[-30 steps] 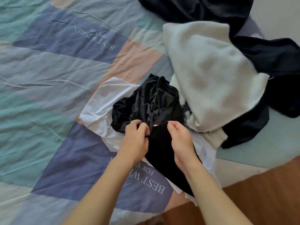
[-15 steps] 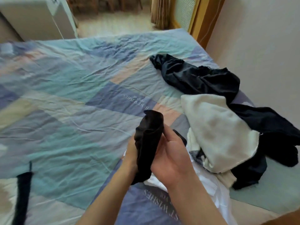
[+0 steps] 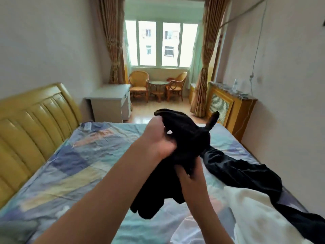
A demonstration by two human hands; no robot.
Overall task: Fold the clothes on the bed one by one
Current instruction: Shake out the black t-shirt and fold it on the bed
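Note:
I hold a small black garment (image 3: 186,136) bunched up in the air above the bed (image 3: 73,166). My left hand (image 3: 158,140) grips its upper part, fingers curled into the cloth. Lower down, my right hand (image 3: 189,176) pinches the garment's hanging edge. A dark garment (image 3: 242,173) lies spread on the bed to the right. Beside it at the lower right sits a cream fleece garment (image 3: 260,213), with a white garment (image 3: 186,231) at the bottom edge.
The yellow padded headboard (image 3: 33,124) runs along the left. Beyond the bed stand a white desk (image 3: 109,103), wicker chairs with a small table (image 3: 158,87) under the window, and a wooden radiator cover (image 3: 230,110) at the right wall.
Both hands have lifted the black garment from the pile up off the bed. My view has tilted up from the bedspread to the room and window.

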